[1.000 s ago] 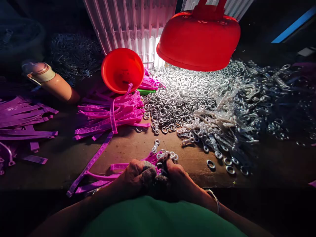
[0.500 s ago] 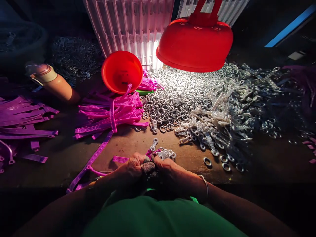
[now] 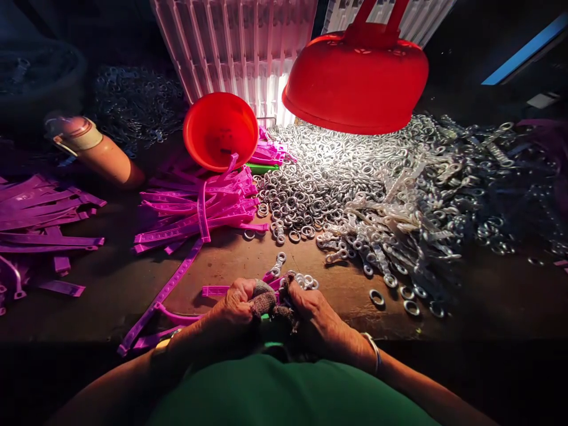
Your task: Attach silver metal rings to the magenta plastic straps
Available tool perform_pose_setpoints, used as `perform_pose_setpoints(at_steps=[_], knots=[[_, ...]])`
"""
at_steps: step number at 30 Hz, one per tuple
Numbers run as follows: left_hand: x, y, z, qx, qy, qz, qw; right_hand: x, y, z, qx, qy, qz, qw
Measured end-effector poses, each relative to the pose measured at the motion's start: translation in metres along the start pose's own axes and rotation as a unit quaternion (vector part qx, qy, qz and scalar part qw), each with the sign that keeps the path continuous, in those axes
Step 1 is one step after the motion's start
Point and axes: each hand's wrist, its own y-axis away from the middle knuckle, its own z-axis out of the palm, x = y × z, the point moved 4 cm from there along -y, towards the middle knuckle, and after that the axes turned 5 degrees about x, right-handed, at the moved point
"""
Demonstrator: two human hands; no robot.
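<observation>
1. Here's my grip: left hand (image 3: 242, 299) and right hand (image 3: 311, 305) side by side, knuckles bent, fingertips close together, grey wraps (image 3: 263, 297) over the fingers. Only a narrow gap between them.

2. And there's pink strap (image 3: 270, 277), right at the fingertips. Pinched, or just lying behind them? I can't tell; the wraps and knuckles hide it, so neither hand's closure is clear to me.

3. This is the relation I'd watch: that pink slants up and away from the gap, toward a short link (image 3: 279, 262) dead ahead. The link's long axis points away from my grip, leaning slightly right, with neither hand clearly nearer.

4. White rings (image 3: 307, 281) sit clustered just beyond the right hand's fingers, so the right is nearer there.

5. Out past the left hand, a strap end (image 3: 215, 291) lies crosswise; whether it's the same strap, I can't say. Farther left, a long strap (image 3: 162, 299) runs diagonally.

6. Ahead-left of the grip, the pink bundle (image 3: 199, 210); ahead-right, the ring pile (image 3: 328, 171); off right, a loose ring (image 3: 371, 293).

7. Writing check: lamp (image 3: 355, 83), cup (image 3: 220, 127), bottle (image 3: 106, 157), no brand I can read. The long strap carries a row of marks, too small to make out.
</observation>
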Motion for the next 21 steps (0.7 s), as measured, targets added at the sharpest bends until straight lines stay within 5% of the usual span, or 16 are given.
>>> perform_pose_setpoints(at_steps=[12, 21], knots=[[-0.015, -0.003, 0.008, -0.042, 0.038, -0.024, 0.998, -0.002, -0.003, 0.009, -0.098, -0.054, 0.044, 0.993], [-0.015, -0.013, 0.005, -0.076, -0.013, 0.018, 0.997, 0.005, -0.010, 0.012, -0.135, -0.066, 0.001, 0.989]])
